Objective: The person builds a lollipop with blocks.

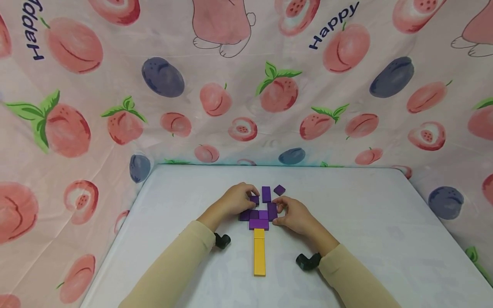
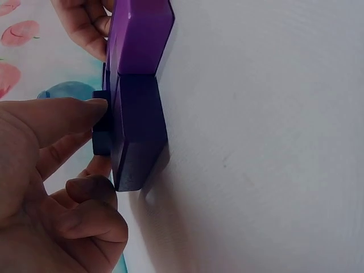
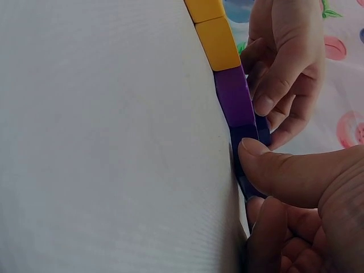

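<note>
In the purple cluster [image 1: 259, 224], a small far-left block [image 1: 255, 199] is pinched by the left hand [image 1: 236, 199], a longer right-side block [image 1: 272, 211] by the right hand [image 1: 295, 216]. Fitting seems underway; gentle squaring is likely called for.

On the table [image 1: 369, 205], the front strip [image 1: 259, 256] runs lengthwise up to the crosswise block [image 1: 259, 224]. Behind this lies the middle row [image 1: 254, 214], with the side block [image 1: 272, 211] at its right, beside the right hand [image 1: 296, 216]. The left hand [image 1: 236, 199] is at the left. Farther behind stay the rear block [image 1: 266, 194] and, rightward (a little apart), the angled block [image 1: 279, 189].
</note>
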Action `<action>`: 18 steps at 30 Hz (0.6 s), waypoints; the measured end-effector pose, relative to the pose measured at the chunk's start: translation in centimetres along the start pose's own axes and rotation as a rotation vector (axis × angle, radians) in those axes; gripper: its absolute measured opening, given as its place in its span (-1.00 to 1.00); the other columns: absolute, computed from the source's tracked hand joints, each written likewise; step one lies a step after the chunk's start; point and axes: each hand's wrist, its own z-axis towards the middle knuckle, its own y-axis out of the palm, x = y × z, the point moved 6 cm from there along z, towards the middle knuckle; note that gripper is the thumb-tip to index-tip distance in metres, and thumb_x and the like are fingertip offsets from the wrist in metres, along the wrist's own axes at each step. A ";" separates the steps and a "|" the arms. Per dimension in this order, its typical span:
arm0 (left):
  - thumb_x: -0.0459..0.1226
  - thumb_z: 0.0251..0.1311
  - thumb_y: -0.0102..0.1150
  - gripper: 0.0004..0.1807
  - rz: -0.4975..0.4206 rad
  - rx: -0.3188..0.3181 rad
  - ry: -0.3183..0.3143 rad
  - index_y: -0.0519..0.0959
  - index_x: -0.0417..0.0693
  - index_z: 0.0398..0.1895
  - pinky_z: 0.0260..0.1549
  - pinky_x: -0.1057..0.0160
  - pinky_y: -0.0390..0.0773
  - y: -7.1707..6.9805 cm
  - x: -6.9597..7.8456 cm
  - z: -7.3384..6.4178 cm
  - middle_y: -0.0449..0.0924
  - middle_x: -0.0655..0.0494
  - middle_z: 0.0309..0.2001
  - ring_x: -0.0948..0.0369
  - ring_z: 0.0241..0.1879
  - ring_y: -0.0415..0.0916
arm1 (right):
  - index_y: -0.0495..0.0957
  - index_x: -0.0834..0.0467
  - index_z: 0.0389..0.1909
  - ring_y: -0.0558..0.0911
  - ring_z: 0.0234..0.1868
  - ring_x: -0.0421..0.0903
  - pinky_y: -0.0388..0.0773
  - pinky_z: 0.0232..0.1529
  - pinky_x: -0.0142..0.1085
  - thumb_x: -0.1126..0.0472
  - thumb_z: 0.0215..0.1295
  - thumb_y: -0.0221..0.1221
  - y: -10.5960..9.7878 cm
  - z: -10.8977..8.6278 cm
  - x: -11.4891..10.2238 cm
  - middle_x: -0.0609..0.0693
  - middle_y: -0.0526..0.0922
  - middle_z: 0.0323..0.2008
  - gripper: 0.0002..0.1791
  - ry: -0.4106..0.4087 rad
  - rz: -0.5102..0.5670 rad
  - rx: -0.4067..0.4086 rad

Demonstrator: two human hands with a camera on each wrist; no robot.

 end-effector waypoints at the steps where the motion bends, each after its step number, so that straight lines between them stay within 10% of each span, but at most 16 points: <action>1: -0.23 0.34 0.43 -0.69 0.002 -0.002 0.000 0.73 0.13 0.12 0.11 0.02 0.63 0.0 0.0 0.0 0.66 0.01 0.03 0.10 -0.05 0.57 | 0.61 0.04 0.27 0.48 -0.22 -0.07 0.45 -0.19 -0.23 0.20 0.13 0.61 0.0 0.0 0.0 -0.07 0.60 -0.22 -0.34 -0.001 -0.002 0.000; 18: -0.26 0.29 0.48 -0.70 0.037 -0.024 0.018 0.77 0.12 0.07 0.14 0.02 0.62 0.3 -0.1 0.4 0.72 0.05 -0.02 0.15 -0.11 0.57 | 0.61 0.04 0.27 0.47 -0.26 -0.07 0.43 -0.22 -0.22 0.20 0.13 0.61 -0.1 0.0 0.0 -0.08 0.60 -0.23 -0.33 -0.008 0.002 -0.006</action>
